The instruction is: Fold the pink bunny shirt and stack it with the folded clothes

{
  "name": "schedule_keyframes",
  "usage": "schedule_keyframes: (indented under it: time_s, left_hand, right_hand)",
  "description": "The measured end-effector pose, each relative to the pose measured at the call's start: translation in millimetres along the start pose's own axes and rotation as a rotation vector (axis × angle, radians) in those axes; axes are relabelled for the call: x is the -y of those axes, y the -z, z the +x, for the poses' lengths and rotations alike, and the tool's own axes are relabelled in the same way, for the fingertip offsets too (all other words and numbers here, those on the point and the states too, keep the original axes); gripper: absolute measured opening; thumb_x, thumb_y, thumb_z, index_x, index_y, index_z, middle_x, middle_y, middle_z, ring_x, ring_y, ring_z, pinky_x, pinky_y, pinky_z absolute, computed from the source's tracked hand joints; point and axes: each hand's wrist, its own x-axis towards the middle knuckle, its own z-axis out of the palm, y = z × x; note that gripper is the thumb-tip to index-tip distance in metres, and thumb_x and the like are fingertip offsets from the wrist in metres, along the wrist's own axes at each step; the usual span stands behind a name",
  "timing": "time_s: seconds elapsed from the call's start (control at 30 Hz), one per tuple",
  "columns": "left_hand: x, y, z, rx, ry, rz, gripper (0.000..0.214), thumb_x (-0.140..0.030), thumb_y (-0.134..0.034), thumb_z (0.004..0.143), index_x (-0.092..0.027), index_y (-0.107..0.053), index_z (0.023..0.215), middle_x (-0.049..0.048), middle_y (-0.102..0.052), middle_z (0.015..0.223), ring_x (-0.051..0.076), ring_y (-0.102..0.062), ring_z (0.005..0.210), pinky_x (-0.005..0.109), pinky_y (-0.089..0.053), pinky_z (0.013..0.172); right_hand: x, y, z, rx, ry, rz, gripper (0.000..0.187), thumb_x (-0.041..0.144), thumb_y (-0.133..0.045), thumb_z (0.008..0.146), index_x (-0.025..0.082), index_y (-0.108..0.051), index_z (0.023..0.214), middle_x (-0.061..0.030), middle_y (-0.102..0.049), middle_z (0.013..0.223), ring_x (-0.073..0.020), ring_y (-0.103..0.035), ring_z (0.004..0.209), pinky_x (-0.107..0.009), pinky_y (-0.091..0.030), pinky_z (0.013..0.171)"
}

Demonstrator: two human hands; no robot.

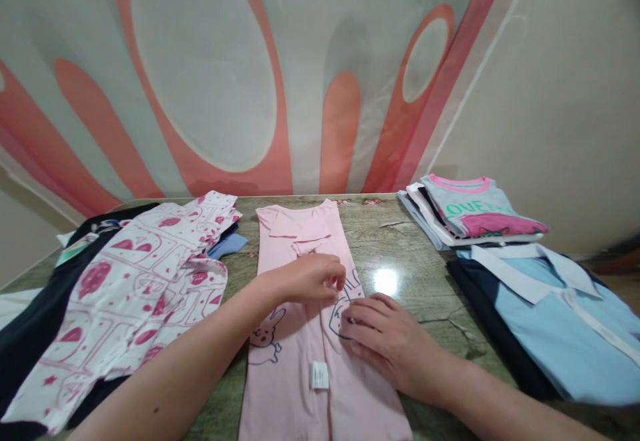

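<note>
A pink shirt (293,401) with line-drawn rabbits lies lengthwise on the table before me, its sides folded inward and a white label showing near the lower middle. Over its centre is my left hand (313,278), fingers curled in toward the thumb; whether cloth is caught between them is hidden. My right hand (385,338) rests on the shirt's right edge beside a rabbit print, its fingers stretched out and slightly bent, palm down. A short folded sleeve (300,226) lies across the upper part of the shirt.
On the left lie loose clothes, with a white-and-pink printed garment (145,281) over a black one (30,324). At the right are a folded stack topped by a grey shirt (473,201) and a light blue collared shirt (565,321) on dark cloth. A painted wall (305,94) borders the wooden table (380,228).
</note>
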Motion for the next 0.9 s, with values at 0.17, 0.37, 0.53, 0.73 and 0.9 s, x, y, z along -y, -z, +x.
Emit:
schedule_keyframes:
  time_s: [0.17,0.37,0.53,0.73,0.9]
  left_hand:
    - [-19,5.7,-7,0.004,0.104,0.138,0.001,-0.019,-0.063,0.08,-0.018,-0.064,0.079,0.0016,-0.066,0.078,0.016,-0.059,0.071,0.025,-0.04,0.063]
    - [-72,18.8,-28,0.302,-0.097,0.127,0.012,-0.019,-0.072,0.073,-0.02,-0.067,0.062,-0.002,-0.063,0.054,0.011,-0.046,0.045,0.025,-0.029,0.046]
    - [-85,17.0,-32,0.393,-0.172,0.147,0.007,-0.019,-0.076,0.07,-0.023,-0.071,0.066,-0.0006,-0.068,0.058,0.014,-0.05,0.047,0.026,-0.031,0.045]
    - [-81,15.5,-30,0.404,-0.17,0.199,0.01,-0.013,-0.076,0.065,-0.021,-0.069,0.065,0.0021,-0.072,0.07,0.018,-0.061,0.062,0.027,-0.038,0.053]
    - [-58,26.3,-26,0.329,-0.1,-0.02,0.013,-0.016,-0.067,0.077,-0.023,-0.071,0.087,-0.0011,-0.071,0.08,0.014,-0.062,0.07,0.024,-0.043,0.063]
  right_hand:
    - [-1,0,-2,-0.048,-0.075,-0.025,0.017,0.018,-0.049,0.095,0.02,-0.064,0.102,-0.0074,-0.064,0.103,-0.0208,-0.054,0.1,-0.04,-0.041,0.091]
    - [-1,-3,-4,0.07,0.08,0.057,0.018,0.018,-0.048,0.095,0.021,-0.063,0.102,-0.0052,-0.065,0.108,-0.0204,-0.053,0.103,-0.041,-0.039,0.093]
    - [-6,0,-2,0.04,0.035,0.059,0.023,0.015,-0.043,0.097,0.02,-0.062,0.109,-0.0066,-0.065,0.112,-0.0204,-0.052,0.108,-0.04,-0.039,0.094]
    - [-15,-2,-2,0.047,0.0,-0.012,0.017,0.015,-0.049,0.094,0.021,-0.065,0.1,-0.0049,-0.065,0.103,-0.0184,-0.054,0.1,-0.038,-0.039,0.091]
    - [-16,2,-3,-0.018,0.002,-0.025,0.022,0.011,-0.046,0.094,0.02,-0.065,0.102,-0.0055,-0.065,0.101,-0.0183,-0.054,0.099,-0.038,-0.039,0.09]
